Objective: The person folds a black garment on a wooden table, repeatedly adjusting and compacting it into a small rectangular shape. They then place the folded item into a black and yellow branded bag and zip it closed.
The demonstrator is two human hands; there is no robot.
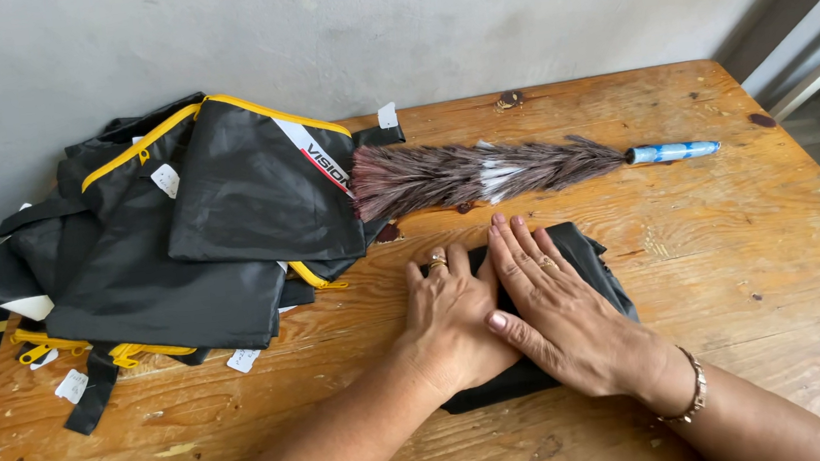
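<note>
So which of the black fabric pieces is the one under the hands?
The folded black piece at table centre, apart from the yellow-trimmed pile to the left; left hand and right hand lie flat on it.

A worn wooden table (729, 262) carried a heap of black bags with yellow zips (183, 240) at its far left, a feather duster (484, 172) along the far edge, and a folded black cloth (591, 264) near the middle
</note>
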